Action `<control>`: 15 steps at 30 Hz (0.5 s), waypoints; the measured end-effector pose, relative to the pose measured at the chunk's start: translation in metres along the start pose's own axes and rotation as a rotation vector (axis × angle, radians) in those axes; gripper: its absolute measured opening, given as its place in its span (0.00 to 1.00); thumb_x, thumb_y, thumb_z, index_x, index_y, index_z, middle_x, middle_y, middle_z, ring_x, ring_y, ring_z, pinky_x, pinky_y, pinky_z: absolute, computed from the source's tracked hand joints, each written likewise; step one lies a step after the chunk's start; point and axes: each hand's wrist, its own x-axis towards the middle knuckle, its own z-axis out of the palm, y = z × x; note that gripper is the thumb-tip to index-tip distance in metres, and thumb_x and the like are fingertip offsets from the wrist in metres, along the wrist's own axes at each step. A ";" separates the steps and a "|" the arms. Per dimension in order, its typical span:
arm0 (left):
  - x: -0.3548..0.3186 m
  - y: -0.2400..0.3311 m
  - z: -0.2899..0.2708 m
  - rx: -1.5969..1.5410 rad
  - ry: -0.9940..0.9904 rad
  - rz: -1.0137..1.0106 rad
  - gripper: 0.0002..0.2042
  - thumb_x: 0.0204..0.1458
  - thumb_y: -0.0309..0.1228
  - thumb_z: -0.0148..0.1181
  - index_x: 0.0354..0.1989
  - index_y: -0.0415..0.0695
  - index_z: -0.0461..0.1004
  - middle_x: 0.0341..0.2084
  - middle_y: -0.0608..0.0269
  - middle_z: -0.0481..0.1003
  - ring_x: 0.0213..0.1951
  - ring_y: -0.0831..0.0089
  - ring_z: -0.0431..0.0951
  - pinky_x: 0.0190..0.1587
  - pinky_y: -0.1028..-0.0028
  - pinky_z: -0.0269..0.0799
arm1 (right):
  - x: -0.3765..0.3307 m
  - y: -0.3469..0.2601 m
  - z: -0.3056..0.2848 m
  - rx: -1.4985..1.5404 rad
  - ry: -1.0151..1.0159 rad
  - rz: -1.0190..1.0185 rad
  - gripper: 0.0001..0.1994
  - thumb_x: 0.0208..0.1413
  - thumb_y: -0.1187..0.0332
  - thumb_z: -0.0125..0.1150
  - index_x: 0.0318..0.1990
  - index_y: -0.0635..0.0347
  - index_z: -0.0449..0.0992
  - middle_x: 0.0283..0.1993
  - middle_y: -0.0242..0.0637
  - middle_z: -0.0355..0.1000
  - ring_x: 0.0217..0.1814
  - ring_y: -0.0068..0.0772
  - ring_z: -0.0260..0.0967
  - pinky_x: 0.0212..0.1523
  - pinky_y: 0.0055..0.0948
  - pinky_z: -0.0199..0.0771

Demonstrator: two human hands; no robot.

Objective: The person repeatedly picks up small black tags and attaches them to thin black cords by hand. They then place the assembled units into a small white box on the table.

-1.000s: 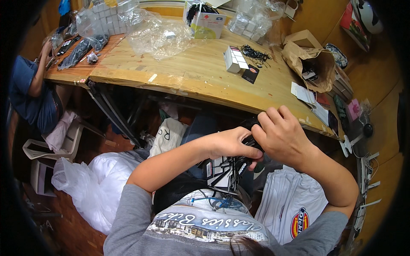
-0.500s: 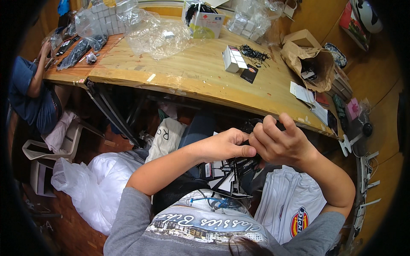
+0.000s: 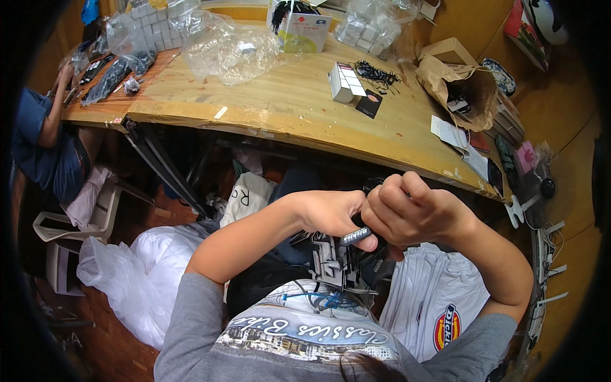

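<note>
Both hands meet above my lap, in front of the table's near edge. My left hand (image 3: 334,213) is closed, its thumb against a small dark strip-shaped tag (image 3: 355,236) with pale marks. My right hand (image 3: 414,210) is curled into a fist and touches the left fingers; what it grips is hidden behind its fingers. Just below the hands hangs a bunch of black and white hang tags (image 3: 331,261), overlapping at different angles. Dark cords show around the hands, though I cannot tell which finger holds them.
On the wooden table (image 3: 254,102) are a stack of white-and-black cards (image 3: 345,83), black strings (image 3: 377,73), clear plastic bags and a paper bag (image 3: 461,95). White folded clothing (image 3: 433,293) lies right, a white plastic sack (image 3: 159,274) left. A person (image 3: 48,140) sits far left.
My hands have drawn closer together and the right fingers curl tighter. The dark strip now shows beside my left thumb, and the hanging tags have shifted and turned.
</note>
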 end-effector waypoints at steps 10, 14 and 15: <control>-0.007 -0.009 -0.004 -0.342 -0.229 0.160 0.19 0.42 0.32 0.57 0.39 0.30 0.65 0.29 0.63 0.70 0.33 0.81 0.67 0.36 0.80 0.63 | -0.003 0.001 -0.007 0.042 0.002 0.012 0.10 0.37 0.57 0.41 0.20 0.53 0.63 0.19 0.27 0.58 0.25 0.24 0.57 0.35 0.25 0.52; -0.003 -0.006 0.009 -0.052 -0.025 0.208 0.19 0.40 0.35 0.60 0.38 0.35 0.68 0.33 0.62 0.71 0.38 0.78 0.68 0.43 0.78 0.61 | -0.001 0.001 -0.006 0.097 -0.014 0.072 0.10 0.35 0.58 0.43 0.19 0.53 0.62 0.19 0.27 0.58 0.25 0.24 0.57 0.35 0.26 0.52; 0.000 -0.008 0.011 -0.037 0.023 0.186 0.16 0.41 0.35 0.59 0.35 0.36 0.70 0.31 0.63 0.72 0.36 0.79 0.68 0.41 0.79 0.62 | -0.001 0.001 -0.006 0.114 -0.032 0.088 0.10 0.34 0.58 0.43 0.18 0.53 0.62 0.19 0.27 0.58 0.25 0.24 0.57 0.36 0.26 0.52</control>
